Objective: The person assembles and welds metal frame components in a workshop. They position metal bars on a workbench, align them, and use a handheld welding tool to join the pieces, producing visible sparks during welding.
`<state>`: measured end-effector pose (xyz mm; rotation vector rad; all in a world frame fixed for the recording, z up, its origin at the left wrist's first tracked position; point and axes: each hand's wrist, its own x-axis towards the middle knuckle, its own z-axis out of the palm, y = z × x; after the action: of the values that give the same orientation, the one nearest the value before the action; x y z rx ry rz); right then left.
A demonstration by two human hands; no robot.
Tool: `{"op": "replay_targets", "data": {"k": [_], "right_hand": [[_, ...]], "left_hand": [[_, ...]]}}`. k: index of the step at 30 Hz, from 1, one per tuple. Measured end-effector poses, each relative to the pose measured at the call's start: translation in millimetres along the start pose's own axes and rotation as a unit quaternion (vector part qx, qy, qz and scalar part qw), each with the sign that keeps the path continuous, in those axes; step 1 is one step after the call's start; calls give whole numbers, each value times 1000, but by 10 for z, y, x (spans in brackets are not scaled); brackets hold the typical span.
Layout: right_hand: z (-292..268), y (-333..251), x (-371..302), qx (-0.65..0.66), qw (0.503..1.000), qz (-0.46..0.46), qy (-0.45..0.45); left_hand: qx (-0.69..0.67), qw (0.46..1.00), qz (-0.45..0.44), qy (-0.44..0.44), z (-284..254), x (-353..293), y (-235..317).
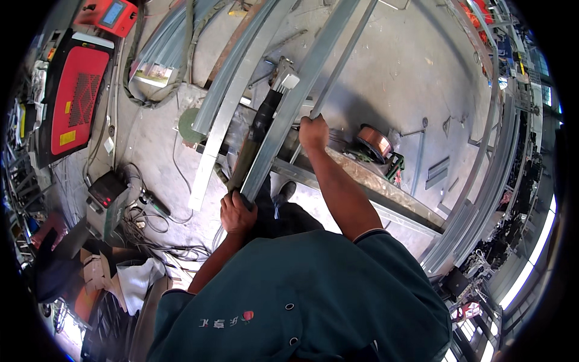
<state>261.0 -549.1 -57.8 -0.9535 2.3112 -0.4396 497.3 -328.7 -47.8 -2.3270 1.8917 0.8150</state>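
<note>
My left hand [238, 212] is closed over the near end of a wide grey steel bar [295, 99], which runs away from me and slightly right. My right hand [314, 133] is farther off, its fist wrapped round the near end of a thinner steel bar [345, 57] lying roughly alongside. Left of the wide bar lies a long tool with a black grip [263, 114] and a metal head; its exact kind is unclear. Other long steel profiles [232, 90] lie to its left, over a metal support frame [386, 190].
A copper-coloured wire spool [375, 143] is right of my right hand. At the left are a red machine [75, 99], a small black box with red lights [108, 189], a grinding disc [189, 125] and tangled cables [148, 232]. More steel lengths [467, 226] lie right.
</note>
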Motion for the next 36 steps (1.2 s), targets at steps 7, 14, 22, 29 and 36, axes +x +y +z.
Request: {"op": "replay_targets", "data": {"k": [7, 14, 22, 29, 36], "right_hand": [[45, 211, 80, 1, 998, -49, -43], [-310, 437, -731, 30, 973, -224, -44], [-816, 673, -2121, 183, 884, -360, -237], [-1374, 618, -2722, 214, 845, -369, -322], [-1533, 1383, -2758, 113, 901, -303, -288]], "left_hand": [[8, 1000, 3, 23, -127, -21, 106], [21, 999, -7, 42, -10, -60, 65], [20, 997, -7, 70, -81, -152, 141], [12, 995, 22, 92, -127, -229, 131], [20, 996, -7, 86, -153, -265, 237]]}}
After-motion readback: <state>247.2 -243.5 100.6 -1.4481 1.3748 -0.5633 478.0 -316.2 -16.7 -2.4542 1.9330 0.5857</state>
